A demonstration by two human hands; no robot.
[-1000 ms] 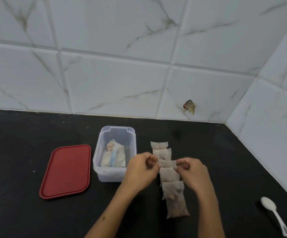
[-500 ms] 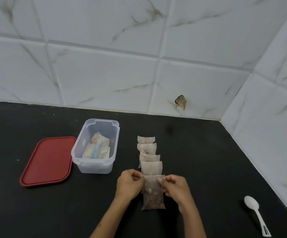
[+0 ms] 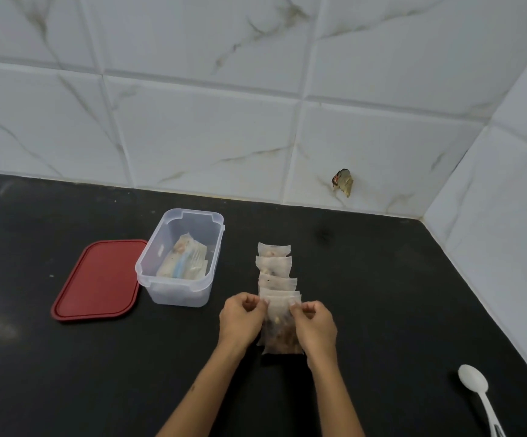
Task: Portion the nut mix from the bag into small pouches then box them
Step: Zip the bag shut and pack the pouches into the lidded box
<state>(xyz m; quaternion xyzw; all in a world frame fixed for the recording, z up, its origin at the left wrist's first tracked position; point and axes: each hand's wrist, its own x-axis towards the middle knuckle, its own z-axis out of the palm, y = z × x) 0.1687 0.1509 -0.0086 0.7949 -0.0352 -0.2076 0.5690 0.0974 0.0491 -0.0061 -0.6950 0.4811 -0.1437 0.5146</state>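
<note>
Several small clear pouches of nut mix lie in an overlapping row (image 3: 274, 263) on the black counter. The nearest pouch (image 3: 280, 332) is pinched at its top edge by both hands: my left hand (image 3: 241, 320) holds the left corner, my right hand (image 3: 314, 326) the right corner. Left of the row stands a clear plastic box (image 3: 155, 288) without its lid, with a crumpled bag (image 3: 182, 260) inside.
A red lid (image 3: 97, 280) lies flat on the counter left of the box. A white plastic spoon (image 3: 479, 394) rests at the front right. Tiled walls close off the back and the right side, meeting in a corner.
Both hands came down the row from a middle pouch to the nearest one and now pinch its top edge. The camera view shifted slightly.
</note>
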